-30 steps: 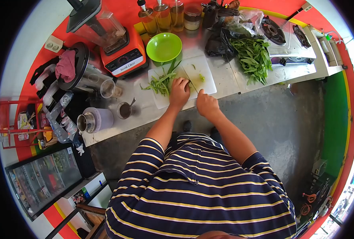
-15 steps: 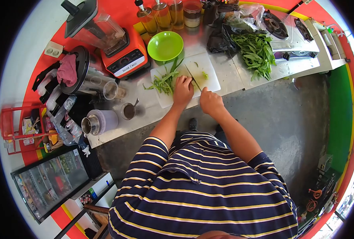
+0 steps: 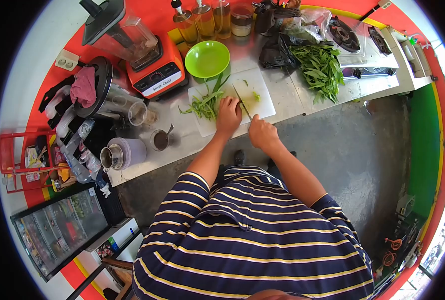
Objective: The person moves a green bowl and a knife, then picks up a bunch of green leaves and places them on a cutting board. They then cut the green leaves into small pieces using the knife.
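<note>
A white cutting board (image 3: 263, 102) lies on the metal counter. My right hand (image 3: 262, 132) is closed round the handle of a knife (image 3: 242, 102), its blade slanting up and left across the board. Just left of the blade, my left hand (image 3: 228, 113) has its fingers curled down over the leafy greens (image 3: 206, 106), holding them on the board. Loose stems and leaves of these greens spread out to the left of that hand. A few small cut pieces (image 3: 256, 96) rest right of the blade. The bits under my left fingers are hidden.
Behind the board stand a green bowl (image 3: 207, 59) and a red blender (image 3: 157, 72). A heap of leafy stalks (image 3: 320, 70) lies right, beside a black plastic bag (image 3: 278, 52) and a gas stove (image 3: 365, 50). A glass with a spoon (image 3: 159, 140) sits near the counter's front left.
My right hand has drawn the knife slightly back toward my body. My left hand stays over the greens. The whole view has shifted very slightly.
</note>
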A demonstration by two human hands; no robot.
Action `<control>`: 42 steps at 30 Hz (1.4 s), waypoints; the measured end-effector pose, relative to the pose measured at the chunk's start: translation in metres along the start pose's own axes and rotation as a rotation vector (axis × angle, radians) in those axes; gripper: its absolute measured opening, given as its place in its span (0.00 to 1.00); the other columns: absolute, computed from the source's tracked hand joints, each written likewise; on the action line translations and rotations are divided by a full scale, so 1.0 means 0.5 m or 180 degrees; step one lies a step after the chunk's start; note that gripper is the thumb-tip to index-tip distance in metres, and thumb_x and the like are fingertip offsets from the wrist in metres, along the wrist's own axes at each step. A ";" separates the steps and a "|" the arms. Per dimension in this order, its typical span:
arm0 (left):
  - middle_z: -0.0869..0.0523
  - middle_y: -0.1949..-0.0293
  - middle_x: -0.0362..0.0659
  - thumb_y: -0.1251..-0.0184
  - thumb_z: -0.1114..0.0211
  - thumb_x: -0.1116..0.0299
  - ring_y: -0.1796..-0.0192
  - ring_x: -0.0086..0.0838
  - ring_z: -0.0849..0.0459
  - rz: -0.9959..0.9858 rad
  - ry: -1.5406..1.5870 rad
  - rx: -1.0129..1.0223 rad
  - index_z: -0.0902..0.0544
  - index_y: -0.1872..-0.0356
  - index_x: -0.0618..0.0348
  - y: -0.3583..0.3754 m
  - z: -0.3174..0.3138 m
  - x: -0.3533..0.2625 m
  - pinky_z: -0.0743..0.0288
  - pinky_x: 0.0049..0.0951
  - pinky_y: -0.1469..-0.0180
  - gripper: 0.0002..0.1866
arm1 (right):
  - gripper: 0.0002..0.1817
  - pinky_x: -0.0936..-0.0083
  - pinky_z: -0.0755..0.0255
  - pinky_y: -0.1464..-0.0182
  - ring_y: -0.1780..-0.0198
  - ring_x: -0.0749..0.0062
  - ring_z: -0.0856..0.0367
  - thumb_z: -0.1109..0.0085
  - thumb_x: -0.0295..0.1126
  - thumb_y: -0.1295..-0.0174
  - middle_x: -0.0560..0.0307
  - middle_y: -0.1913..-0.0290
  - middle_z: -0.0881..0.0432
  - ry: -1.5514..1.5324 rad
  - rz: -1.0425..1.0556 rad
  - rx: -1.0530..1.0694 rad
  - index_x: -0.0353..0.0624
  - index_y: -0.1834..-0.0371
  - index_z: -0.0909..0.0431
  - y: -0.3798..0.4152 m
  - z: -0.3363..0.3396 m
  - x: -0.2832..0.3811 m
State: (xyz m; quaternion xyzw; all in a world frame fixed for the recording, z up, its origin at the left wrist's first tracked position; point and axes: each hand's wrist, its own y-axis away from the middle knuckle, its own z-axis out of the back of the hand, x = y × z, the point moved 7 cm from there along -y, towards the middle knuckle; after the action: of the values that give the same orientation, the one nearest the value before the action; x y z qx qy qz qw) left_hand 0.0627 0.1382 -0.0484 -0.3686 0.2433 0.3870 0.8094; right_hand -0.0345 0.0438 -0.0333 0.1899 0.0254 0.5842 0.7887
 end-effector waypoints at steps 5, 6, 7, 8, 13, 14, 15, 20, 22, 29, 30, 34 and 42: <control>0.20 0.58 0.48 0.36 0.39 0.77 0.50 0.48 0.24 0.0097 -0.0010 0.0024 0.19 0.58 0.62 0.000 -0.002 0.001 0.27 0.46 0.48 0.07 | 0.10 0.55 0.15 0.56 0.58 0.45 0.09 0.48 0.30 0.33 0.38 0.61 0.11 -0.0278 -0.0273 0.0073 0.35 0.54 0.29 -0.004 -0.034 -0.008; 0.20 0.58 0.48 0.36 0.39 0.77 0.50 0.48 0.24 0.0097 -0.0008 0.0019 0.19 0.58 0.62 -0.001 -0.001 0.001 0.27 0.46 0.48 0.07 | 0.10 0.55 0.15 0.56 0.58 0.45 0.09 0.48 0.30 0.33 0.38 0.61 0.11 -0.0274 -0.0271 0.0070 0.35 0.54 0.29 -0.013 -0.028 -0.009; 0.20 0.58 0.48 0.36 0.39 0.77 0.50 0.48 0.24 0.0068 -0.0035 -0.0011 0.19 0.58 0.62 0.001 0.000 -0.001 0.27 0.45 0.48 0.07 | 0.10 0.55 0.15 0.55 0.57 0.44 0.10 0.49 0.30 0.32 0.37 0.60 0.11 -0.0266 -0.0215 0.0071 0.35 0.53 0.29 -0.024 -0.022 -0.011; 0.20 0.58 0.47 0.36 0.39 0.78 0.50 0.47 0.24 0.0039 -0.0064 -0.0044 0.19 0.58 0.62 0.001 0.001 -0.002 0.27 0.45 0.48 0.07 | 0.10 0.55 0.16 0.54 0.56 0.43 0.10 0.50 0.30 0.32 0.37 0.60 0.11 -0.0257 -0.0155 0.0071 0.35 0.52 0.29 -0.030 -0.018 -0.011; 0.20 0.58 0.48 0.37 0.38 0.77 0.50 0.47 0.24 0.0045 -0.0081 -0.0075 0.19 0.59 0.62 0.001 0.000 0.004 0.27 0.45 0.47 0.07 | 0.10 0.55 0.16 0.54 0.56 0.41 0.10 0.52 0.30 0.31 0.35 0.59 0.12 -0.0293 -0.0091 0.0218 0.35 0.52 0.30 -0.013 -0.008 -0.006; 0.20 0.58 0.48 0.37 0.38 0.78 0.50 0.47 0.24 0.0049 -0.0090 -0.0078 0.19 0.59 0.63 0.002 -0.002 0.004 0.27 0.45 0.47 0.07 | 0.10 0.55 0.16 0.54 0.56 0.41 0.11 0.52 0.30 0.30 0.35 0.58 0.12 -0.0298 -0.0173 0.0204 0.35 0.52 0.31 -0.008 -0.016 -0.008; 0.20 0.58 0.48 0.37 0.38 0.78 0.50 0.47 0.24 0.0068 -0.0090 -0.0083 0.19 0.59 0.63 0.003 -0.001 0.001 0.27 0.45 0.47 0.07 | 0.10 0.55 0.16 0.54 0.56 0.41 0.11 0.52 0.30 0.30 0.35 0.58 0.12 -0.0289 -0.0164 0.0218 0.35 0.52 0.31 -0.005 -0.025 -0.008; 0.20 0.58 0.48 0.38 0.37 0.77 0.50 0.47 0.24 0.0164 -0.0177 -0.0108 0.18 0.59 0.61 0.001 -0.006 0.008 0.27 0.44 0.46 0.07 | 0.13 0.47 0.20 0.48 0.53 0.34 0.13 0.50 0.35 0.28 0.31 0.59 0.13 -0.0581 -0.0239 0.0270 0.35 0.51 0.34 -0.016 -0.050 -0.023; 0.20 0.58 0.47 0.39 0.36 0.77 0.50 0.47 0.23 0.0139 -0.0189 -0.0175 0.18 0.59 0.61 0.000 -0.001 0.002 0.27 0.43 0.46 0.07 | 0.14 0.46 0.20 0.48 0.54 0.34 0.13 0.50 0.37 0.27 0.31 0.60 0.14 -0.0646 -0.0234 0.0233 0.35 0.51 0.34 -0.019 -0.048 -0.029; 0.19 0.59 0.45 0.38 0.34 0.74 0.49 0.45 0.23 0.0089 -0.0404 -0.0134 0.17 0.60 0.57 -0.003 0.009 -0.007 0.29 0.44 0.44 0.07 | 0.18 0.46 0.19 0.50 0.53 0.35 0.13 0.53 0.41 0.25 0.33 0.58 0.13 -0.0638 -0.0549 0.0070 0.35 0.47 0.33 -0.011 -0.018 -0.096; 0.19 0.58 0.45 0.38 0.33 0.73 0.49 0.45 0.23 0.0077 -0.0356 -0.0072 0.17 0.58 0.57 -0.004 0.008 -0.009 0.29 0.44 0.44 0.08 | 0.18 0.46 0.20 0.48 0.52 0.35 0.13 0.52 0.41 0.25 0.32 0.57 0.13 -0.0669 -0.0557 0.0052 0.35 0.47 0.33 -0.010 -0.011 -0.104; 0.19 0.58 0.46 0.39 0.34 0.73 0.50 0.46 0.23 0.0032 -0.0345 -0.0253 0.19 0.54 0.58 -0.009 0.020 -0.027 0.30 0.44 0.45 0.12 | 0.17 0.46 0.20 0.51 0.54 0.34 0.13 0.50 0.41 0.26 0.31 0.59 0.14 -0.0735 -0.0479 -0.0046 0.35 0.49 0.33 -0.014 0.018 -0.100; 0.20 0.57 0.49 0.41 0.36 0.75 0.50 0.48 0.24 0.0144 -0.0232 -0.0089 0.22 0.57 0.62 -0.003 0.009 -0.001 0.29 0.45 0.46 0.11 | 0.15 0.47 0.18 0.57 0.61 0.35 0.13 0.48 0.40 0.27 0.32 0.64 0.14 -0.0653 0.0047 -0.0083 0.36 0.54 0.32 0.002 0.011 -0.029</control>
State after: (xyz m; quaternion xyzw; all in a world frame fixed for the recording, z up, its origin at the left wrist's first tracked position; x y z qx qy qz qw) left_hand 0.0643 0.1408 -0.0449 -0.3600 0.2165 0.4218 0.8035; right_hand -0.0384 0.0291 -0.0306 0.2387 -0.0646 0.5678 0.7852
